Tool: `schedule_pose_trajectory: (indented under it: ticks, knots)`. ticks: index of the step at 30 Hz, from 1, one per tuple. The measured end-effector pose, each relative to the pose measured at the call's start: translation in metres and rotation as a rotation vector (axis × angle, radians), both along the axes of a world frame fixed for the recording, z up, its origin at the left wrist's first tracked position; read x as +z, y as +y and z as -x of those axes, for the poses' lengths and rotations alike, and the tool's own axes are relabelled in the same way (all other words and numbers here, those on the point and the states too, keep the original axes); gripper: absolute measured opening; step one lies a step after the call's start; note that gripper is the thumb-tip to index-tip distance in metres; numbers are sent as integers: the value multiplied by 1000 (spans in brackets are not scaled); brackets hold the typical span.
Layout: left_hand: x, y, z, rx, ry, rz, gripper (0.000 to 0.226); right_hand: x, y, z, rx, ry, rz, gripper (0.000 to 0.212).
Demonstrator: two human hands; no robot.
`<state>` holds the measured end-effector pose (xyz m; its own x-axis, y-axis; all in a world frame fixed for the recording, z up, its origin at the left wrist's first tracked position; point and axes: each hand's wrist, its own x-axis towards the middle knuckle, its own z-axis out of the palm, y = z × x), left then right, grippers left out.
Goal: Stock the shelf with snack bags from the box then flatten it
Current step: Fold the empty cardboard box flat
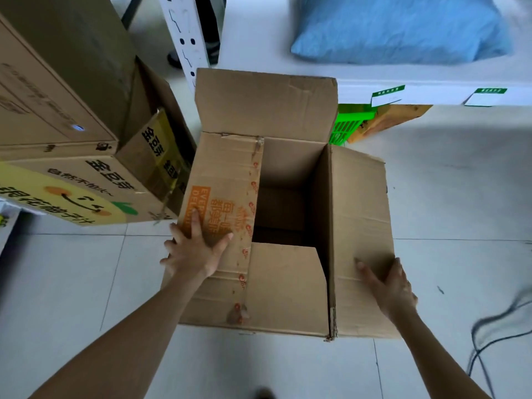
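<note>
box [285,283] on floor, mouth up, long axis toward shelf [403,90] | left hand [195,249], right hand [388,286] flat on side flaps, fingers straight | cartons [72,174] crowd left, green basket [345,125] behind

Left hand [195,251] and right hand [391,286], both bare, each on a bare forearm [129,326]; a dark shoe tip [264,393] at the bottom edge

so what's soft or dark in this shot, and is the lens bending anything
Head view: the blue bag on the shelf and the cables at the right edge are smeared by blur; the inside of the box sits in deep shadow; the wide lens makes the stacked cartons at left lean outward; light is flat, with no glare.
</note>
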<state>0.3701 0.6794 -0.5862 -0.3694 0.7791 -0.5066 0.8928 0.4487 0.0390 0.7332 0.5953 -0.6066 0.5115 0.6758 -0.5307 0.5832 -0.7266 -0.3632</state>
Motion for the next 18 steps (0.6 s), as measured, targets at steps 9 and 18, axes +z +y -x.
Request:
schedule_pose_trajectory:
  ticks: [9,18]
  knots:
    - [2,-61,-15,25,-26,38,103,25,-57,-8,-95,-14,-62,117]
    - [19,-149,-24,151,-136,125,115,98,-136,-10,-150,-172,-193,100]
